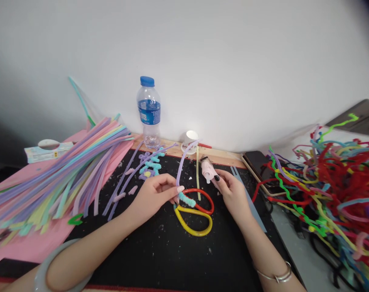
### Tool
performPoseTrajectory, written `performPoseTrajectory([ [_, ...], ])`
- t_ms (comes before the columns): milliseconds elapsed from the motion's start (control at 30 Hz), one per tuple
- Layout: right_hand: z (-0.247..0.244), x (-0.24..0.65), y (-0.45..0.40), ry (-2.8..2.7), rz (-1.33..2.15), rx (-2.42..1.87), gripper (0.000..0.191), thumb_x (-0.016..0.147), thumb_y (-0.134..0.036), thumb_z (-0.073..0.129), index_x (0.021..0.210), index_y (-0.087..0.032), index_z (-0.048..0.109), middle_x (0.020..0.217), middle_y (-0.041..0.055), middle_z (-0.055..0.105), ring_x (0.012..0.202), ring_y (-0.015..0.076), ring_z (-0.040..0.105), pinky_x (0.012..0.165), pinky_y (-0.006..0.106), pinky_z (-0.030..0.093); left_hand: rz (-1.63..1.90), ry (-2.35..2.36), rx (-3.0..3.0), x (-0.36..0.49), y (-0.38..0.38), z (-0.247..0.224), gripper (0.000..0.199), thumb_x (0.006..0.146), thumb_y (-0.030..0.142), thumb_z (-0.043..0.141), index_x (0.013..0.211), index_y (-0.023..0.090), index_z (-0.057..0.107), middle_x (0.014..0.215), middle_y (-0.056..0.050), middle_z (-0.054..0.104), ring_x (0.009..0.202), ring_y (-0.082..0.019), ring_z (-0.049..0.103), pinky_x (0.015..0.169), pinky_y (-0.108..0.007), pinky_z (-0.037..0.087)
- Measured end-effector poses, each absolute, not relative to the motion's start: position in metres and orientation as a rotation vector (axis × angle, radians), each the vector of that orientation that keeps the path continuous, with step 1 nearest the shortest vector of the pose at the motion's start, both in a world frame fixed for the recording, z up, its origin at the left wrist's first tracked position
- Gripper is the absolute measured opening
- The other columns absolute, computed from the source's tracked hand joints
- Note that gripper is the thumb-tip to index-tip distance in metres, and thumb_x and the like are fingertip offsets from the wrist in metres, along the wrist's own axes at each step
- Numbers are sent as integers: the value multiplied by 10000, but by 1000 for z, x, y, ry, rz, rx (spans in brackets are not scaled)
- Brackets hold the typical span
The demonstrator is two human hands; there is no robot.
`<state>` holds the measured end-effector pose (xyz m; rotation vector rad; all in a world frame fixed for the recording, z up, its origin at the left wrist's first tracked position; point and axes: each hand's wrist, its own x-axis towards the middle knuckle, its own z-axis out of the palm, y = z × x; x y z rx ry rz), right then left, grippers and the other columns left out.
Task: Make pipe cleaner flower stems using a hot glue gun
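Note:
My left hand (164,190) is closed in a pinch, thumb against fingers, on a light purple pipe cleaner (182,164) that stands up from the fingertips. A short coiled teal pipe cleaner (187,200) sticks out beneath the thumb; I cannot tell whether the two are joined. My right hand (232,190) is wrapped round a small pink tool with a pale nozzle, which looks like a glue gun (207,168). Between the hands lie scissors (199,233) with one red and one yellow handle loop, their blades hidden. A pale yellow pipe cleaner (198,174) lies behind them.
Pastel pipe cleaners (81,162) fan out at left on pink paper (117,160). Teal and purple coiled pieces (151,164), a water bottle (149,113) and a white cup (191,138) stand behind. Tangled bright pipe cleaners (348,190) and a phone (259,164) are right.

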<state>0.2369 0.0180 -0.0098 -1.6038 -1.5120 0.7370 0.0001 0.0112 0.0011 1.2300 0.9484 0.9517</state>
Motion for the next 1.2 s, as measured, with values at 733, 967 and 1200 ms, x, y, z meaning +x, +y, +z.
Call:
performPoseTrajectory([
  [733, 7, 252, 5, -1374, 1766, -1222, 435, 651, -506, 710, 832, -140, 560, 491, -60, 458, 380, 78, 398, 377, 217, 325, 652, 1114, 1310, 1, 14, -1, 188, 761, 287, 604, 657, 151, 527, 485, 21, 583, 451, -115, 576, 465, -209, 463],
  [967, 7, 250, 0, -1496, 1786, -1357, 382, 656, -348, 708, 937, -150, 540, 484, -69, 503, 356, 68, 413, 344, 175, 324, 647, 1133, 1342, 1, 14, -2, 174, 748, 276, 625, 661, 144, 552, 457, 24, 575, 435, -116, 574, 456, -202, 451],
  [1200, 7, 247, -1, -1652, 1739, -1373, 203, 703, -254, 641, 864, -145, 580, 453, -78, 476, 339, 49, 389, 330, 149, 314, 649, 1139, 1355, 2, 12, -3, 197, 742, 308, 634, 648, 149, 566, 428, 28, 568, 399, -109, 544, 436, -196, 427],
])
